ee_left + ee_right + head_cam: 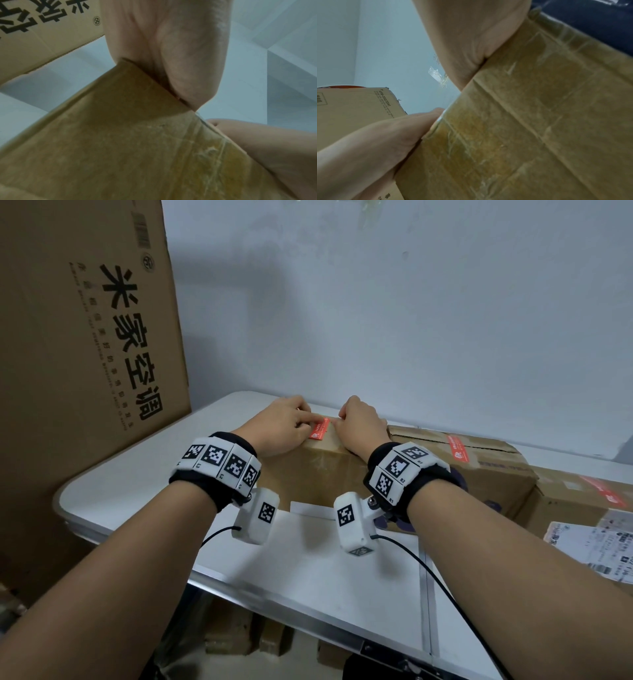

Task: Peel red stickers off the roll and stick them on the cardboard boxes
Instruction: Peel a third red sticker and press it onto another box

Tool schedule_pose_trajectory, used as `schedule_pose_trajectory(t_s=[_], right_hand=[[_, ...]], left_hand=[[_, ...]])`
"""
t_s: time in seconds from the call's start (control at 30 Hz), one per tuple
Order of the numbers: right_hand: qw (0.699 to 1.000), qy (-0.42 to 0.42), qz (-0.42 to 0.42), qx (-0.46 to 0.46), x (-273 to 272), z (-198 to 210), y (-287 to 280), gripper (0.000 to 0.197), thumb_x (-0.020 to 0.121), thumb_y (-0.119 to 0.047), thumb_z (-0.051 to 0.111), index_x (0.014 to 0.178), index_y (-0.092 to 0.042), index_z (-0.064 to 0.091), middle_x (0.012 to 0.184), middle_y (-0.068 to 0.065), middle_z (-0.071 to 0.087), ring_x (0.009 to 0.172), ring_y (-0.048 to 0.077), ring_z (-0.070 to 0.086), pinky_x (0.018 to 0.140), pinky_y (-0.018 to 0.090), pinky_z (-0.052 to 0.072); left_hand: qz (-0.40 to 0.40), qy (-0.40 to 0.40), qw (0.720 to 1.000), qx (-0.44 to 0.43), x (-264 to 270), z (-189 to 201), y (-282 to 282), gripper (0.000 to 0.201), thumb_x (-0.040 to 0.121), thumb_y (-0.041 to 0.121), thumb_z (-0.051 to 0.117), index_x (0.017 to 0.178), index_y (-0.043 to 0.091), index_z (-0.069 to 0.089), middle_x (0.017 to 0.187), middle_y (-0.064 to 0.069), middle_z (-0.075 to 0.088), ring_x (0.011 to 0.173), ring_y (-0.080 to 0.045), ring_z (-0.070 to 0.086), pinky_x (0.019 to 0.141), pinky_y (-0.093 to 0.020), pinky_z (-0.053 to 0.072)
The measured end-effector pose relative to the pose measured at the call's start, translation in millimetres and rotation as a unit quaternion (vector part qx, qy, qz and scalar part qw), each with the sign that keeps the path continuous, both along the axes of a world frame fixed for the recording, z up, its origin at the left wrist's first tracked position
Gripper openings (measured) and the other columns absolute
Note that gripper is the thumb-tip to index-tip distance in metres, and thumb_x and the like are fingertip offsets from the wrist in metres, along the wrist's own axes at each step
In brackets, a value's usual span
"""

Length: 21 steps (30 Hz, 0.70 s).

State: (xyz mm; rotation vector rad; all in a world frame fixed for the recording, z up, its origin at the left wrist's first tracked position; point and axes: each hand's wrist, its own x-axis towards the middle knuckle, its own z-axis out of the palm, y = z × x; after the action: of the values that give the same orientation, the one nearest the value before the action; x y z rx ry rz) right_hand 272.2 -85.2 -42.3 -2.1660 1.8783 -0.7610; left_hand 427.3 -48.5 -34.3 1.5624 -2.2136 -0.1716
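Note:
A red sticker point(320, 429) lies on the top of a brown cardboard box point(318, 474) in the middle of the table. My left hand point(291, 419) rests on the box top, its fingertips pressing the sticker's left edge. On the other side my right hand point(359, 421) sits with its fingers curled and touches the sticker's right edge; whether it pinches the sticker is hidden. The wrist views show only the heel of each hand, the left hand point(171, 47) and the right hand point(471, 33), on the box's taped edge point(137, 148). I see no sticker roll.
Two more boxes stand to the right, each with a red sticker point(457, 451) point(606, 494). A shipping label point(596, 546) covers the nearest one. A tall printed carton point(85, 337) leans at the left. White paper point(315, 511) lies on the white table point(137, 474).

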Motion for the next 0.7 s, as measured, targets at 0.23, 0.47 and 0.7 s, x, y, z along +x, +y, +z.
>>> schedule_pose_trajectory(t_s=[0.23,0.47,0.7], right_hand=[[1.000,0.002,0.003,-0.002,-1,2,5,0.022,0.093,-0.013,0.042,0.113,-0.010,0.051,0.120,0.009,0.060,0.115,0.032,0.053,0.097,0.045,0.038],[1.000,-0.011,0.013,0.009,-3,6,14,0.026,0.090,-0.006,0.039,0.113,-0.009,0.052,0.117,0.010,0.060,0.110,0.032,0.055,0.099,0.046,0.041],[0.995,-0.074,0.059,-0.022,-6,6,19,0.030,0.086,-0.002,0.045,0.103,-0.015,0.065,0.117,0.009,0.059,0.113,0.028,0.052,0.095,0.043,0.046]], left_hand=[[0.018,-0.084,0.996,0.028,-2,4,-11,0.042,0.096,0.028,0.037,0.135,0.038,0.048,0.120,0.000,0.046,0.117,-0.023,0.041,0.104,-0.037,0.033],[0.023,-0.070,0.997,0.014,-4,4,-13,0.042,0.095,0.027,0.038,0.134,0.035,0.052,0.107,0.002,0.043,0.112,-0.021,0.042,0.100,-0.033,0.034],[0.029,0.041,0.998,-0.048,2,-4,-5,0.033,0.091,0.022,0.048,0.116,0.021,0.069,0.106,0.002,0.053,0.094,-0.011,0.048,0.081,-0.021,0.032]])
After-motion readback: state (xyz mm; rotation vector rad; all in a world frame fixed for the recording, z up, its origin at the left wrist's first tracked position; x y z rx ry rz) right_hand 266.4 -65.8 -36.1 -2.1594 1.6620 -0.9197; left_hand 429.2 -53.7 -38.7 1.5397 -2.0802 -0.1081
